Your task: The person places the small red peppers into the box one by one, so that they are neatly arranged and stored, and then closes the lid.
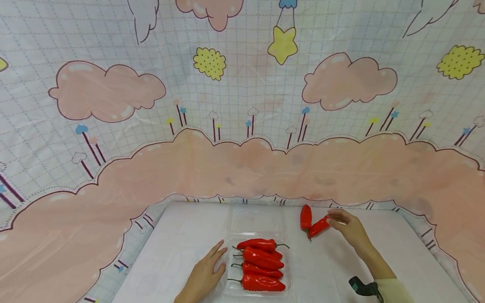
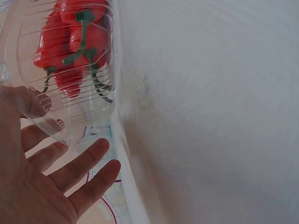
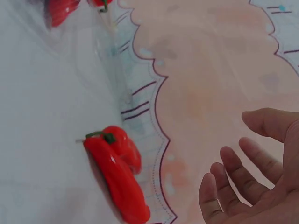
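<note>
Several red peppers [image 1: 263, 257] lie stacked in a clear plastic box [image 1: 289, 269], most with green stems pointing left. Beside the box's left edge is my left hand [image 1: 204, 269], fingers spread; in the left wrist view, some fingers [image 2: 46, 156] show close to the clear wall. Two more red peppers lie on the white table: one upright in the head view [image 1: 305, 216], the other slanted [image 1: 319, 227]. My right hand [image 1: 348, 231] is over the slanted pepper's far end. The right wrist view shows its fingers [image 3: 245, 186] loosely bent, nothing between them, apart from the peppers.
The box's clear lid [image 1: 257, 221] lies folded back behind it on the white tabletop [image 1: 182, 235]. Patterned cloth with clouds [image 1: 110, 92] hangs behind and around the table. A dark wrist device [image 1: 363, 287] sits at my right sleeve [image 1: 394, 290].
</note>
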The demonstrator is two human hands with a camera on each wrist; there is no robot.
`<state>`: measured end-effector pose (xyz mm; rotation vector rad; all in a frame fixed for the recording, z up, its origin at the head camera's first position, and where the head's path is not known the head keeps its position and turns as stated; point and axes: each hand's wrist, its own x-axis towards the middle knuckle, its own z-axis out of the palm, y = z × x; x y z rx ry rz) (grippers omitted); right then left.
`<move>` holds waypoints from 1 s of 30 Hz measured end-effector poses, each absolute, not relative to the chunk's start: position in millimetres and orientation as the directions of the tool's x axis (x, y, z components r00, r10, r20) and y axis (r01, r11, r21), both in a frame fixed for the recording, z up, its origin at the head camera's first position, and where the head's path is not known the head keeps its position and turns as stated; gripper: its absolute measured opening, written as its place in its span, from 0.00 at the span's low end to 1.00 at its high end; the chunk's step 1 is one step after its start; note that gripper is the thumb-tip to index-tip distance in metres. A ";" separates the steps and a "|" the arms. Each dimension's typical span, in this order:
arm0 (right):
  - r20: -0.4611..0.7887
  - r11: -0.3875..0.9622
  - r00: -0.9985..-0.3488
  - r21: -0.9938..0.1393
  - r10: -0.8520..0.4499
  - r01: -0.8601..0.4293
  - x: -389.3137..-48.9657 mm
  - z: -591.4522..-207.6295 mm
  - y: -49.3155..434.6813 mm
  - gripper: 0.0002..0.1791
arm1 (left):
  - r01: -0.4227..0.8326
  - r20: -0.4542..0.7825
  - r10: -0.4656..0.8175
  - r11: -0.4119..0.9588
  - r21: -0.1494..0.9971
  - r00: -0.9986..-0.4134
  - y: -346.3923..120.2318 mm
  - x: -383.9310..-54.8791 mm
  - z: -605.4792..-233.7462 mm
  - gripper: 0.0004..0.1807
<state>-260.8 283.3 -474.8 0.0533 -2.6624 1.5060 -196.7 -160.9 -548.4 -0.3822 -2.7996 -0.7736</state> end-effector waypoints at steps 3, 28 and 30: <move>0.092 0.537 -0.996 -0.840 0.006 -0.075 -264.1 -477.4 287.0 0.26 | 0.312 0.293 0.189 0.832 0.459 -0.937 -160.3 -196.7 -548.8 0.23; -0.050 0.543 -0.999 -0.839 0.004 0.044 -294.4 -519.3 312.9 0.35 | 0.301 0.282 0.185 0.836 0.458 -0.942 -161.4 -195.9 -548.9 0.23; -0.053 0.549 -0.999 -0.834 0.002 0.046 -297.8 -523.3 315.3 0.35 | 0.303 0.282 0.187 0.837 0.456 -0.941 -161.6 -196.0 -548.9 0.23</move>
